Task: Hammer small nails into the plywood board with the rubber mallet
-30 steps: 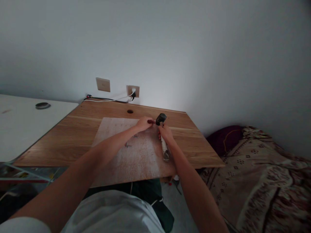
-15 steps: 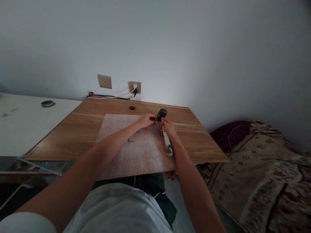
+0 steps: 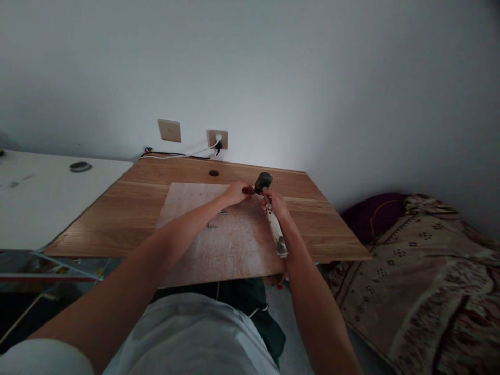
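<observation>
My right hand (image 3: pixel 276 204) is wrapped round a hammer (image 3: pixel 276 232), close below its dark, blocky head (image 3: pixel 263 180). The worn, white-painted handle slants down toward my forearm. Just left of the hammer head, my left hand (image 3: pixel 236 192) is closed on a small dark red object (image 3: pixel 248 190) whose kind I cannot make out. Both hands are over the upper right part of a pale wooden board (image 3: pixel 230 255). Several loose nails (image 3: pixel 211 226) lie on the board beside my left forearm, and a row of small dots runs along its upper left.
The board rests on a brown wooden tabletop (image 3: pixel 324 229) with a round hole (image 3: pixel 213 173). A white table (image 3: pixel 35 208) with a round dark-rimmed object (image 3: pixel 80 166) adjoins at left. Cables (image 3: pixel 175 155) run to a wall socket (image 3: pixel 217 139). Patterned bedding (image 3: pixel 398 271) lies at right.
My right hand and the hammer have shifted slightly right, with the hammer head a little farther from my left hand. The left hand stays in place on the board. The whole view has moved slightly.
</observation>
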Demonstrator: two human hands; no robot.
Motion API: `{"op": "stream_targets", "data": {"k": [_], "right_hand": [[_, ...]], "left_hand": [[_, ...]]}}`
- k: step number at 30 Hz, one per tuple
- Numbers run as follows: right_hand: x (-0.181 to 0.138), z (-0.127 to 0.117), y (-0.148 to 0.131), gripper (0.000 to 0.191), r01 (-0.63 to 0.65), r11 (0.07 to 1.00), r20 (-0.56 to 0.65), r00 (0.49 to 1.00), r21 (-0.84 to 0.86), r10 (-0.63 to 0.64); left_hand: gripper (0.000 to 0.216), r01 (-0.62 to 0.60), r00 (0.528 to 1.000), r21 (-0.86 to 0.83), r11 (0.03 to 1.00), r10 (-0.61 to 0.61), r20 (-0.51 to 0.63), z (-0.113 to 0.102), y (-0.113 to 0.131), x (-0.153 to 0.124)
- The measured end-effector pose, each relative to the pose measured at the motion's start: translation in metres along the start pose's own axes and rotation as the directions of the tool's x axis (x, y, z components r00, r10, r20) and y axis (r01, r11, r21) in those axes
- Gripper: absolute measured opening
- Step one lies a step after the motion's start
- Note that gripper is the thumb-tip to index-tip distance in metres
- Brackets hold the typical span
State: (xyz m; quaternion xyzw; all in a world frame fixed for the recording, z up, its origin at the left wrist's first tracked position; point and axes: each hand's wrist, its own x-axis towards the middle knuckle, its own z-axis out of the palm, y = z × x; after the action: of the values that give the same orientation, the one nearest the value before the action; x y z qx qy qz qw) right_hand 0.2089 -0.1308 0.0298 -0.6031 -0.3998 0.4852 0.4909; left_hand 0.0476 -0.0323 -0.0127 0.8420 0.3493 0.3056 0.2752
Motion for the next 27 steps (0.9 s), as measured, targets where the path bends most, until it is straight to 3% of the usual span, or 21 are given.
{"op": "stream_targets", "data": {"k": [3,7,11,20,27], "right_hand": [[-0.006,0.001,-0.002,0.023,0.009,1.0,0.023,1.0,-0.009,-0.008],[-0.011,0.002,-0.004,0.023,0.035,0.999,0.045,0.998,-0.02,-0.034],[-0.012,0.003,-0.004,0.022,0.064,0.998,0.058,0.996,-0.029,-0.062],[-0.012,0.005,0.001,0.028,0.109,0.992,0.101,0.99,-0.07,-0.101],[-0.011,0.006,0.003,0.026,0.115,0.989,0.094,0.99,-0.089,-0.107]], "left_hand": [[0.021,0.02,1.0,-0.023,1.0,-0.02,-0.004,-0.001,0.003,-0.002],[0.037,0.061,0.996,-0.092,0.994,-0.067,-0.064,0.0,0.005,-0.004],[0.04,0.076,0.996,-0.137,0.988,-0.083,-0.046,0.001,0.004,-0.004],[0.045,0.087,0.995,-0.024,0.996,-0.089,-0.054,-0.001,0.005,-0.003],[0.046,0.1,0.994,-0.046,0.994,-0.102,-0.049,-0.002,0.006,-0.004]]}}
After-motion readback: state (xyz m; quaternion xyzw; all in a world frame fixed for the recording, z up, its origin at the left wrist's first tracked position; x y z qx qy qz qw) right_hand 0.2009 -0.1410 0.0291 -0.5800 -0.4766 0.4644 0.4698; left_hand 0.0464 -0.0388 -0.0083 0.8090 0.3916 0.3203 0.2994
